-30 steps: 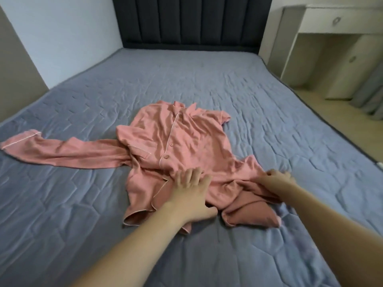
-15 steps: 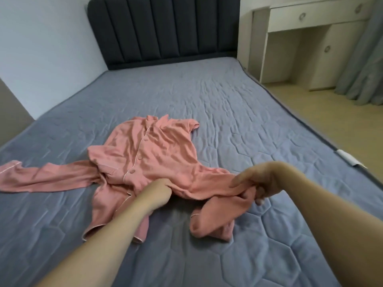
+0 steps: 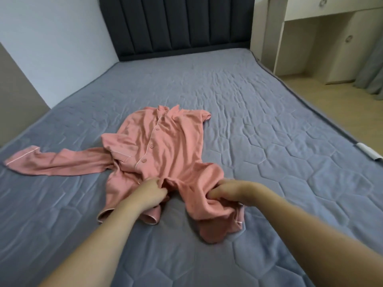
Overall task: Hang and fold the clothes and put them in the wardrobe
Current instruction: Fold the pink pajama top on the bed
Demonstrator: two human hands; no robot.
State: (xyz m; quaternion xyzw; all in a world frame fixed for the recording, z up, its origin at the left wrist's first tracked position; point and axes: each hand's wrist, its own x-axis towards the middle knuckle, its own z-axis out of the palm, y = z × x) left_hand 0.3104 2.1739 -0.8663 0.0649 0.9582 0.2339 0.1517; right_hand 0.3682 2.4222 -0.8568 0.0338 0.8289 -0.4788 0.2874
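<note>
A pink button-front pyjama shirt (image 3: 165, 146) with white piping lies face up on the blue-grey quilted bed (image 3: 269, 162), collar toward the headboard. One long sleeve stretches flat to the left. My left hand (image 3: 150, 192) pinches the cloth near the shirt's lower front. My right hand (image 3: 230, 190) grips the other sleeve, which is bunched and drapes toward me in a crumpled heap.
A dark padded headboard (image 3: 176, 25) stands at the far end. Beige desk and cabinet units (image 3: 331, 38) sit at the right beyond the bed edge, with grey curtains beside them. A small white object (image 3: 369, 154) lies by the bed's right edge. A white wall runs along the left.
My left hand went from lying flat on the shirt to pinching its cloth. My right hand gathered the right sleeve and pulled it in toward me. The camera view shifted.
</note>
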